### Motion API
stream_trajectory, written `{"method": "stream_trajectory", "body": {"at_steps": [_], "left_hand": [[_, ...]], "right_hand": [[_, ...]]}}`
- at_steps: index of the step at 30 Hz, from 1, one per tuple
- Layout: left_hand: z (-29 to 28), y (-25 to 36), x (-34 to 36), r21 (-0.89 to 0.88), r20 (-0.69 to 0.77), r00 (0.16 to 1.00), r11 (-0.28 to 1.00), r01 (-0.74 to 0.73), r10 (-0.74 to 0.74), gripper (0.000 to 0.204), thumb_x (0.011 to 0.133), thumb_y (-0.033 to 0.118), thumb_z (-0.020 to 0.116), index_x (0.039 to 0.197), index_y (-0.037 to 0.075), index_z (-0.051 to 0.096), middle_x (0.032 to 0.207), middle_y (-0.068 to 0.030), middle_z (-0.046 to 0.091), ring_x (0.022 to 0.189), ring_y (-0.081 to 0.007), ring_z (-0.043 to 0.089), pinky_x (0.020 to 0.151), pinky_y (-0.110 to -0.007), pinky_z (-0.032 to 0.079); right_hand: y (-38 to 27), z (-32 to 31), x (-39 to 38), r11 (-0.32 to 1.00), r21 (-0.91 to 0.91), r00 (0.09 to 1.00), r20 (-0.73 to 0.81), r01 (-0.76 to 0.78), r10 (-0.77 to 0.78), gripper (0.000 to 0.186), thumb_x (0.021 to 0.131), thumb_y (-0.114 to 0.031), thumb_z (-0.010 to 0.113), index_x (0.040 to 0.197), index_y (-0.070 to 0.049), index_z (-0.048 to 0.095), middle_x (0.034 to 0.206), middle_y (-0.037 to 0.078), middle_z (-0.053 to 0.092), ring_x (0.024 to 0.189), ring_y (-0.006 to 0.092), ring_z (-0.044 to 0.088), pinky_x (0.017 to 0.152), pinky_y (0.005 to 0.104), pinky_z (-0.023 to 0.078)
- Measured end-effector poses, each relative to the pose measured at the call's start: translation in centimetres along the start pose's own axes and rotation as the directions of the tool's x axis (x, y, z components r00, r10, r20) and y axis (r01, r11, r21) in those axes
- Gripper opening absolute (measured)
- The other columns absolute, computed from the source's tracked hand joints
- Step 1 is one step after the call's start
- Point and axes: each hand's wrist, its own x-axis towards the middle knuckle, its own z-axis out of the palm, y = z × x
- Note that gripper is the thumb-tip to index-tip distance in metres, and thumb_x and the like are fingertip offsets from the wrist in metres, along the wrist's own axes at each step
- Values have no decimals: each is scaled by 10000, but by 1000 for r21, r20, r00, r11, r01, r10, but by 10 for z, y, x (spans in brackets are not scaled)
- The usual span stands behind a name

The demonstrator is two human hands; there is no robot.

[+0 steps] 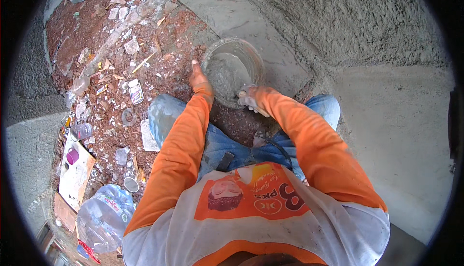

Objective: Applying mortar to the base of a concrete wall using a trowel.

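Note:
A round bucket (258, 56) stands in front of me between my knees, its walls smeared with grey. Wet grey mortar (227, 75) lies inside it. Against the bucket's left side, my left hand (197, 78) grips it, with one finger pointing away from me along the outside. My right hand (249, 98), coated in grey, is closed at the near right rim. It holds a tool with a pale handle, whose ends show on either side of the fist; its working end is hidden.
Red soil with rubble and litter spreads to the left. A large clear plastic bottle (105, 217), a pale board (75, 172) with a purple cup (72, 156), and several clear cups lie there. Rough grey plaster (372, 19) rises ahead right, beside a smooth grey surface (391, 121).

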Motion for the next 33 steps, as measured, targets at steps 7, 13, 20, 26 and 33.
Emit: {"method": "stream_trajectory", "body": {"at_steps": [7,13,20,26,33], "left_hand": [[3,7,-3,-25,48,998,999,-26,27,649,804,507,529,1093,-74,542,1026,-131,568,885,-212,533,809,-331,423],[3,5,-3,1,71,998,1000,-3,2,656,808,500,529,1116,-80,522,1052,-130,558,890,-212,534,812,-326,418],[4,3,-5,10,31,999,1000,7,-7,658,816,502,520,1097,-94,524,1037,-144,564,868,-216,537,805,-325,423],[6,6,-7,-1,44,998,999,37,-37,675,807,512,526,1075,-108,529,1025,-144,564,865,-223,534,805,-327,422],[3,3,-8,66,78,997,998,-17,12,648,828,506,499,1013,-112,560,966,-117,567,823,-205,507,774,-325,417]], "right_hand": [[42,-56,-44,991,124,997,-73,48,-39,312,814,-291,549,1072,-117,526,752,55,524,493,150,472,429,283,417],[1,-52,-7,789,-613,880,-388,-25,-274,318,827,-301,514,1093,-127,531,880,84,526,666,198,486,576,317,409],[-6,-39,-21,875,-472,977,-116,106,-181,332,842,-311,472,1118,-138,536,1029,117,528,867,254,501,749,358,399],[-11,-40,-34,925,-381,932,-341,-15,-125,348,856,-321,437,1139,-148,541,1157,146,531,1040,303,514,896,392,390],[-15,-48,-49,914,-402,998,-24,-59,54,368,807,-301,529,1130,-125,539,1008,144,608,922,325,580,775,385,455]]}}
